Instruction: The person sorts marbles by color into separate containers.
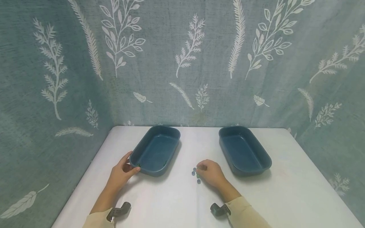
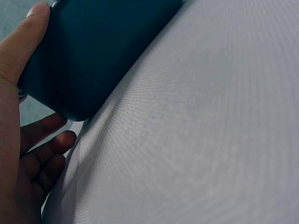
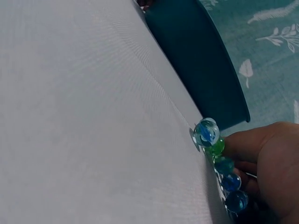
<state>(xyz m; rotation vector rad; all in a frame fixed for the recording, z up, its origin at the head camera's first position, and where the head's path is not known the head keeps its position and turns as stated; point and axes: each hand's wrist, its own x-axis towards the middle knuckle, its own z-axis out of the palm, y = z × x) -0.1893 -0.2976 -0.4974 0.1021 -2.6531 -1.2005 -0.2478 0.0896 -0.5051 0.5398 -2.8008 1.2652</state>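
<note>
My left hand [image 1: 119, 172] holds the near left corner of the left blue plastic tub [image 1: 155, 152], thumb on its rim; in the left wrist view the other fingers curve by the tub's lower corner. Small green things [image 1: 165, 163] lie inside that tub near its front. My right hand [image 1: 211, 172] reaches down at a cluster of small glass marbles on the white table, fingers bent. Beside its fingertips are a green marble [image 3: 216, 147], a clear-and-blue marble [image 3: 206, 133] and several blue ones, including a blue marble [image 1: 198, 181]. I cannot tell whether the fingertips pinch one.
A second blue tub [image 1: 243, 152] stands to the right, beyond my right hand. The white-covered table [image 1: 176, 202] stretches between and in front of the tubs. Leaf-patterned grey-green cloth [image 1: 171, 63] hangs behind and at both sides.
</note>
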